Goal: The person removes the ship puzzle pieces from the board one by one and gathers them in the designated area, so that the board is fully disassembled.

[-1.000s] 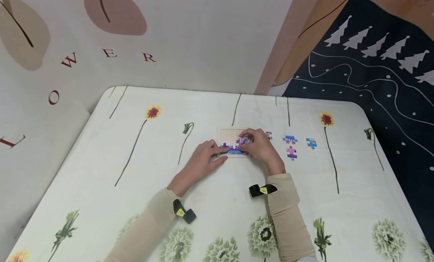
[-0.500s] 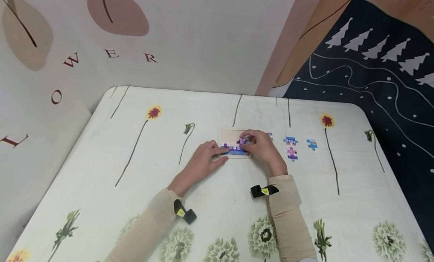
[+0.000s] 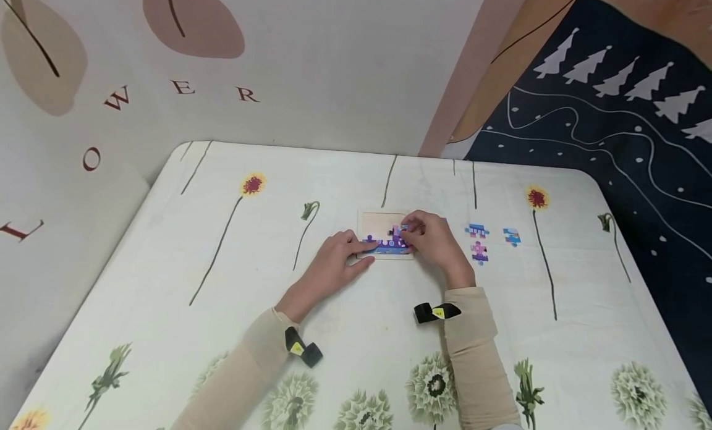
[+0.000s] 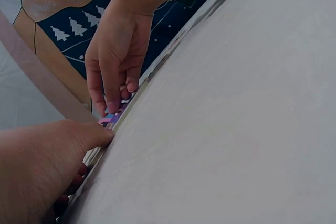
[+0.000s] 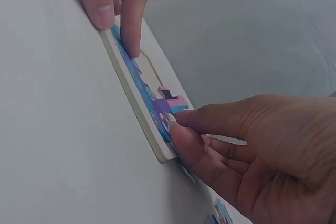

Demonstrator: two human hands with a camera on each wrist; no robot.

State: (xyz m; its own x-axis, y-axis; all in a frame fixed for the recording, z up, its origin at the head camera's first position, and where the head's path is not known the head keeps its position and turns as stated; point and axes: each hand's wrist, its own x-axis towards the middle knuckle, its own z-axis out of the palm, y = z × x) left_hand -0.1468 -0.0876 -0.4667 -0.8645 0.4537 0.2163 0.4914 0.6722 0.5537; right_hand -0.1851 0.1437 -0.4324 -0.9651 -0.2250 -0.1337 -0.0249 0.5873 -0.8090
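A small wooden jigsaw tray point(image 3: 378, 222) lies flat on the table, with a blue and purple strip of pieces point(image 3: 386, 249) along its near side. My left hand point(image 3: 336, 257) rests at its left end; the straight index finger presses the strip and the thumb touches the near edge, as the right wrist view shows. At the right end, my right hand point(image 3: 436, 241) pinches a purple and pink puzzle piece point(image 5: 170, 103) between thumb and index finger, low against the tray. Its fingertips cover part of that piece.
Loose puzzle pieces lie right of the tray: a blue one point(image 3: 476, 230), a pink one point(image 3: 479, 252) and another blue one point(image 3: 512, 236). A further piece point(image 3: 444, 220) is mostly hidden behind my right hand. The table's flowered cloth point(image 3: 245, 356) meets the wall at the back.
My right hand has shifted slightly to the right, uncovering more of the purple and pink piece. My left hand has stayed in place on the tray.
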